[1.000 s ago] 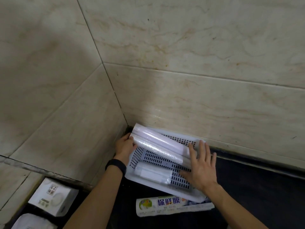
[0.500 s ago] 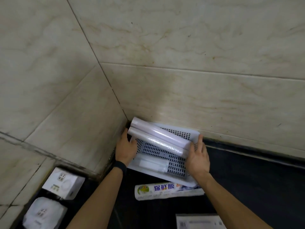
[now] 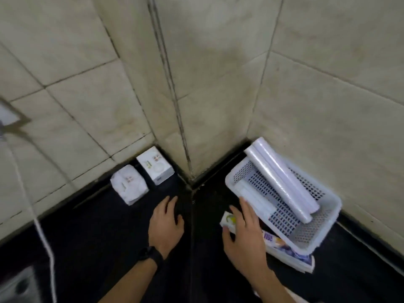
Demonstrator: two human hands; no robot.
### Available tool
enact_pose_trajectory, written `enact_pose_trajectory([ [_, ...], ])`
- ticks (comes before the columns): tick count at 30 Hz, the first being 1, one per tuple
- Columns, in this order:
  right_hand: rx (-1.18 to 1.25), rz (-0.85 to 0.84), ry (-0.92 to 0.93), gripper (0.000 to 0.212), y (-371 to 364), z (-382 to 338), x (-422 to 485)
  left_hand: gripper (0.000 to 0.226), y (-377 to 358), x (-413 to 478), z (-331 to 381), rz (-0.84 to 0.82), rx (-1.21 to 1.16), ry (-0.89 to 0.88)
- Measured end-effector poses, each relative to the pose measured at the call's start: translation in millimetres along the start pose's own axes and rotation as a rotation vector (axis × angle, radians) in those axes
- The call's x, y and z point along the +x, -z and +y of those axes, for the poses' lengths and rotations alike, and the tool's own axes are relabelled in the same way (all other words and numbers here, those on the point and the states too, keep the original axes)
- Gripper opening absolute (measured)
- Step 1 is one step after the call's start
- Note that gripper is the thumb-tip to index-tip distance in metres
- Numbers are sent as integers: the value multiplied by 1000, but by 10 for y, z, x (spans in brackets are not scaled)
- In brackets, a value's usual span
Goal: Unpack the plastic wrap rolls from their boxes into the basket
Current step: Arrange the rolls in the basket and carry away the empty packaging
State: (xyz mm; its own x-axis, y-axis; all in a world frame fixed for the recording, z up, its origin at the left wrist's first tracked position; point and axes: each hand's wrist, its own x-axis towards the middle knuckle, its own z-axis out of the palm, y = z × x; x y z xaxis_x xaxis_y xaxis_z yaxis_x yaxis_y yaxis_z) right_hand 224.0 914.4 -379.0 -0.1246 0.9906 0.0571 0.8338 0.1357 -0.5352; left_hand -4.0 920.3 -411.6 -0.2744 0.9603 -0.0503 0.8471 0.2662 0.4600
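Note:
A white perforated basket (image 3: 306,239) sits on the dark counter against the right-hand tiled wall. Two long plastic wrap rolls (image 3: 284,182) lie side by side in it, their far ends sticking out over the rim. A shorter white roll (image 3: 255,197) lies on the basket floor beside them. In front of the basket lies a printed plastic wrap box (image 3: 288,252). My right hand (image 3: 244,235) is wrapped over the box's left end, its fingertips touching the basket. My left hand (image 3: 166,226), a black band on its wrist, hovers palm down and empty over the counter.
Two white packages (image 3: 129,186) (image 3: 156,169) stand in the recess left of the protruding wall corner (image 3: 185,127). A white cable (image 3: 43,232) hangs down across the left side. A blurred metallic object (image 3: 17,287) shows at the bottom left.
Both hands have let go of the basket. My right hand dropped onto the box in front of it, my left hand drew back over the counter, and the view swung left.

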Motion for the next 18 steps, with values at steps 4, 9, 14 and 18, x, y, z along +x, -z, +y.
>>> enact_pose_trajectory([
  [4, 20, -218, 132, 57, -450, -583, 165, 71, 170, 58, -611, 68, 107, 206],
  [9, -61, -404, 208, 65, -966, -1087, 734, 85, 340, 443, -1268, -71, 225, 304],
  [14, -83, -509, 109, 76, -1377, -1365, 1471, 80, 365, 764, -1640, -131, 67, 403],
  [18, -14, -501, -2, 79, -1641, -1474, 1806, 60, 312, 809, -1828, -81, -10, 376],
])
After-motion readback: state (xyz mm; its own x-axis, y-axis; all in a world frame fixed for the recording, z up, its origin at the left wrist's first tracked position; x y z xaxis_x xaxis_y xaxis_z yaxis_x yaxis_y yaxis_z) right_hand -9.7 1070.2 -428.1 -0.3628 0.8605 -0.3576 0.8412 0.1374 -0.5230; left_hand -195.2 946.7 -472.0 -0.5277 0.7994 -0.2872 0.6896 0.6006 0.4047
